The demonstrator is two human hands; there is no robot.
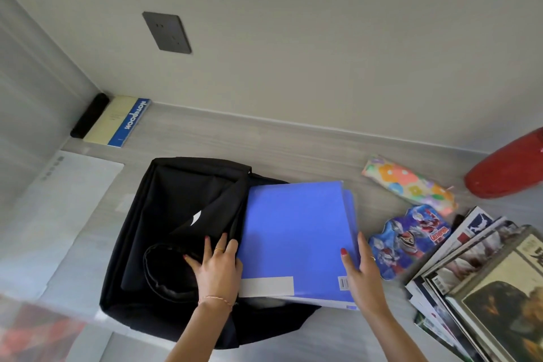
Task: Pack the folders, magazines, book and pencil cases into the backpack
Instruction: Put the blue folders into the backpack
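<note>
A black backpack [164, 214] lies flat on the desk with its flap pulled back. My left hand [217, 267] grips the edge of that flap beside the opening. A stack of blue folders [296, 232] rests partly on the backpack's right side. My right hand [363, 270] grips the folders' right edge. To the right lie a blue cartoon pencil case [411, 241] and a flowered pencil case [408, 182]. A fanned pile of magazines [476, 282] with a book on it sits at the far right.
A yellow and blue notebook [117, 122] and a black roll [89, 114] lie in the back left corner. White papers [58, 214] lie left of the backpack. A red vase [508, 167] stands at the back right. A wall socket [167, 32] is above.
</note>
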